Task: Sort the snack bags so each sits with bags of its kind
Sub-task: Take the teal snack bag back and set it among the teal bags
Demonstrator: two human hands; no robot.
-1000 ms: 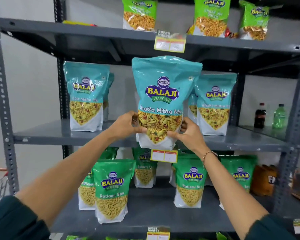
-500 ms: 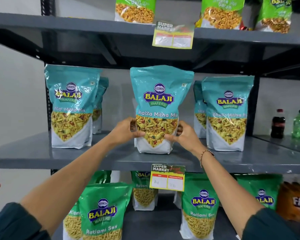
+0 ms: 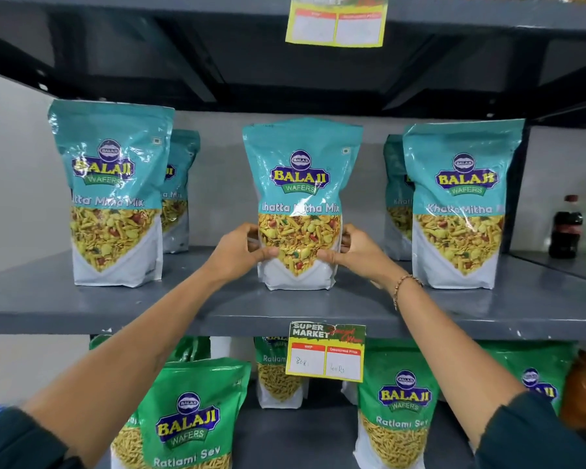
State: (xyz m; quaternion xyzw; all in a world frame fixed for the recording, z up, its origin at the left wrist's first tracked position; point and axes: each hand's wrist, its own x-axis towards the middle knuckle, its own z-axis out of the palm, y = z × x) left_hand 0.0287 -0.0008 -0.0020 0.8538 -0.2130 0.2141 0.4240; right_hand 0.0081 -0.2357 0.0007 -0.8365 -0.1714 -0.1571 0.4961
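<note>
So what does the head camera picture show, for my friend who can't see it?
Two hands, left hand and right hand, hold a teal Khatta Mitha Mix bag upright on a grey shelf, between matching teal bags on both sides. Green Ratlami Sev bags stand on the shelf below.

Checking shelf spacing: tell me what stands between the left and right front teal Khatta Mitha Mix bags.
In the head view, one more teal bag stands between them on the grey shelf, held by the left hand and right hand.

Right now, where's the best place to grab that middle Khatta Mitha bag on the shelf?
Probably low on both side edges, coming from the front, as the left hand and right hand do. The middle Khatta Mitha bag stands upright, and its bottom is full and firm.
</note>
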